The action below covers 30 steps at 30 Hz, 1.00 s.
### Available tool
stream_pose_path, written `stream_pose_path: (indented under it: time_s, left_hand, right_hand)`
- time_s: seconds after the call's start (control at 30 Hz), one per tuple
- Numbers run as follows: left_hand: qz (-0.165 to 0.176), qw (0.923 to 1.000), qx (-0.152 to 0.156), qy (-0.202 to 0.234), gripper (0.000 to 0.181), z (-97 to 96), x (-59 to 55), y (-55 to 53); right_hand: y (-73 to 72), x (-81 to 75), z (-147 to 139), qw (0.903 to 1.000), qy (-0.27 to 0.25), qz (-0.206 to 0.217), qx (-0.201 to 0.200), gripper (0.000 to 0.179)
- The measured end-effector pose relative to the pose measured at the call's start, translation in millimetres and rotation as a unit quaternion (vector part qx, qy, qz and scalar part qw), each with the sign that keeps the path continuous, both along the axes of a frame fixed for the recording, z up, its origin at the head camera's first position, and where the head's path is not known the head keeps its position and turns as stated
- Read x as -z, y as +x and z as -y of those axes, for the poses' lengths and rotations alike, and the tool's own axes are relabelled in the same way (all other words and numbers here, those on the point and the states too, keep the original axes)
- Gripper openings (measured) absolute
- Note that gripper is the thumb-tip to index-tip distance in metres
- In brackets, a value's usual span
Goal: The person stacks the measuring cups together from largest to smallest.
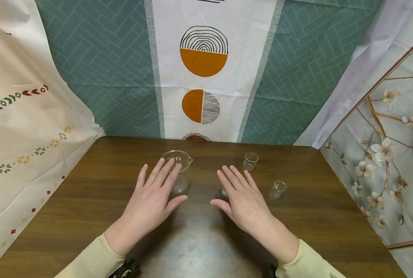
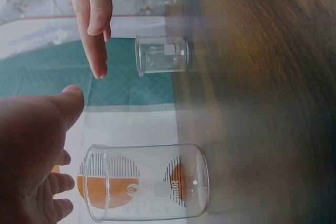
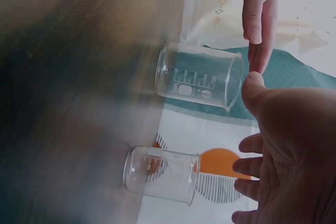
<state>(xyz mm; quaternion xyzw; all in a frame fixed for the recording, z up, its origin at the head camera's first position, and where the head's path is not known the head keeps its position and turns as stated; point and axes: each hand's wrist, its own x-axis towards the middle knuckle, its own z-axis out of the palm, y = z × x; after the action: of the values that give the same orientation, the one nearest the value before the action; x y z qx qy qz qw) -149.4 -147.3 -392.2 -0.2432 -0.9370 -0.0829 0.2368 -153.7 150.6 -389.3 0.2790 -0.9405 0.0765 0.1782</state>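
Note:
My left hand [image 1: 150, 204] hovers palm down with straight, spread fingers, holding nothing. Partly hidden past its fingertips stands a large glass beaker [image 1: 183, 180], upright and marked 500 in the left wrist view. My right hand [image 1: 246, 202] is likewise spread above the table, with nothing in its grasp. It covers most of a medium glass beaker [image 1: 224, 192] in the head view; the right wrist view shows that medium beaker [image 3: 163, 174] whole. Neither hand appears to touch glass. Right of my right hand are two small glass beakers, one farther back [image 1: 250, 162] and one nearer [image 1: 278, 190].
A dark brown wooden table [image 1: 192, 247] bears all the glassware. Patterned cloth hangs behind it, with a green-and-white backdrop [image 1: 123, 77]. A cream cloth [image 1: 26, 127] borders the left side and a floral cloth [image 1: 380, 173] the right.

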Motion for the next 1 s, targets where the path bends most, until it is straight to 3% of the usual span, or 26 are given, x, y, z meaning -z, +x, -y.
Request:
stream_pose_path:
  time_s: [0.53,1.0]
  left_hand:
    - [0.001,0.9998,-0.011,0.014,0.083,8.4,3.4,-6.3]
    - [-0.009,0.9993,-0.011,0.035,0.083,15.9,4.0,-11.6]
  right_hand:
    - [-8.5,-1.7,11,0.9999,0.001,0.012,-0.006,0.084]
    - [-19.1,-6.2,22,0.9998,0.014,-0.007,-0.012,0.083]
